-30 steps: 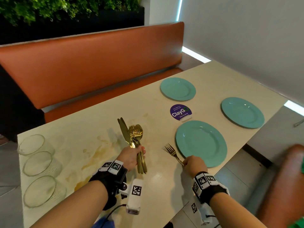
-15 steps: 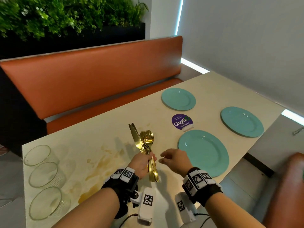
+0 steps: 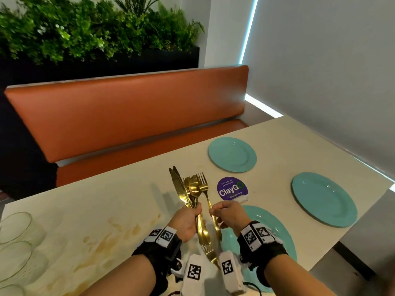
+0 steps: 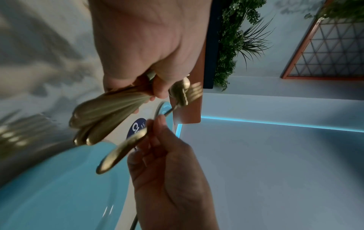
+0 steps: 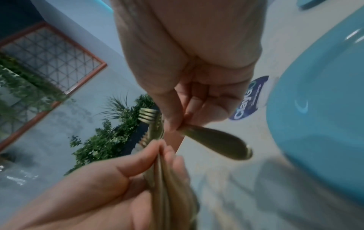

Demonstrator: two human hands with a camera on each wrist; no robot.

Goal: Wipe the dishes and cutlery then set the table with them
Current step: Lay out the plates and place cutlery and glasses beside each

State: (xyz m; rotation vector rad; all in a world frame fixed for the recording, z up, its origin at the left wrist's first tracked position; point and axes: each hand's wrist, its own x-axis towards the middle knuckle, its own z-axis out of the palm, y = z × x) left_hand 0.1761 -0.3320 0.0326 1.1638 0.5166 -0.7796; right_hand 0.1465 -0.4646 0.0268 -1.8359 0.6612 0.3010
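Head view, left hand (image 3: 186,221) gripping cutlery bundle (image 3: 189,190), right hand (image 3: 229,214) pinching fork (image 3: 207,196)

My left hand (image 3: 186,221) is raised in front of me, fingers curled tight around the bundle of gold cutlery (image 3: 193,201), thumb pressing across the handles, knuckles turned outward. My right hand (image 3: 229,214) sits just beside it, nearly touching, pinching one gold fork (image 3: 208,201) between thumb and fingertips (image 5: 173,123), the other fingers folded in. Both forearms reach forward, each wrist wrapped in a black band.
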